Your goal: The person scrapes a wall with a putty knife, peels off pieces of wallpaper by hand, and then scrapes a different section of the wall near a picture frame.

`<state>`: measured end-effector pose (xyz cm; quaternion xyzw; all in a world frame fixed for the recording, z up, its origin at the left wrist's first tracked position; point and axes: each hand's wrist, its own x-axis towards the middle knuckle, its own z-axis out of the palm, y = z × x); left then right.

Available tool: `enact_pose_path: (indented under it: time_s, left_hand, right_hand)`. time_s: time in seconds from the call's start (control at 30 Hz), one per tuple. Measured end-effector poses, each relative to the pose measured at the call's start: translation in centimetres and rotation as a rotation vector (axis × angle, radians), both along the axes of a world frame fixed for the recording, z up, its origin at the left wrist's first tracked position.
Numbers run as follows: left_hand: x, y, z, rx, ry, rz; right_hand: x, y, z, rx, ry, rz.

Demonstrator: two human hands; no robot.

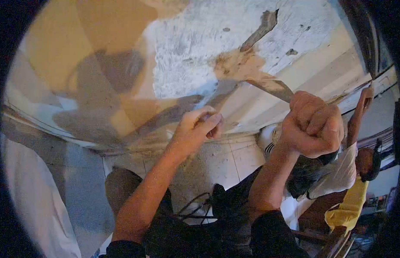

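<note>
- The person's right hand point(314, 124), at the right, is a fist with fingers clamped on a scraper point(275, 89); its handle is hidden in the grip.
- The scraper is a flat, narrow blade reaching left and away from the fist, toward the wall point(303, 71). Its far end lies at the edge of a brown patch point(241, 64); whether it touches the surface cannot be told.
- The left hand point(202, 124), left of the right one, is near the wall. Its fingers are curled inward with the thumb close to them; whether they meet, or hold anything small, cannot be told.
- The wall fills the far part of the scene, cream and tan, with a large rough white patch point(187, 56) beyond the hands. A jagged dark gouge point(262, 30) runs through that patch, beyond the scraper.
- Shadows fall across the wall at the left.
- Nearer, between the forearms, is a tiled floor point(221, 161), with a dark looped cord point(193, 206) by the person's dark clothing.
- White cloth point(32, 198) hangs at the near left.
- At the right, beyond the right forearm, a co-worker point(337, 174) in a pale top raises an arm along the wall; yellow cloth point(348, 206) shows nearer.
</note>
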<state>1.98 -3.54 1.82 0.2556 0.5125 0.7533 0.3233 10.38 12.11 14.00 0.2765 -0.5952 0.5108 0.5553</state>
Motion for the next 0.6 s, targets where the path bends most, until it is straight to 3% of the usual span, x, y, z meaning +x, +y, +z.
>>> enact_pose_path:
  time_s: [0.03,0.1,0.3,0.53,0.6]
  left_hand:
    - [-0.1,0.0,-0.2,-0.013,0.021,0.01]
    - [0.0,-0.1,-0.5,-0.036,0.033,0.016]
    - [-0.2,-0.2,0.0,0.004,0.068,-0.018]
    - [0.3,0.1,-0.5,-0.033,0.044,-0.011]
    - [0.6,0.1,-0.4,-0.018,-0.001,-0.009]
  right_hand:
    - [0.1,0.1,0.3,0.001,0.008,-0.001]
    - [0.6,0.4,0.4,0.227,0.137,-0.467]
    - [-0.1,-0.9,1.1,-0.044,-0.051,-0.164]
    - [-0.2,0.1,0.4,-0.017,-0.057,-0.14]
    - [0.3,-0.1,0.8,-0.027,0.055,-0.153]
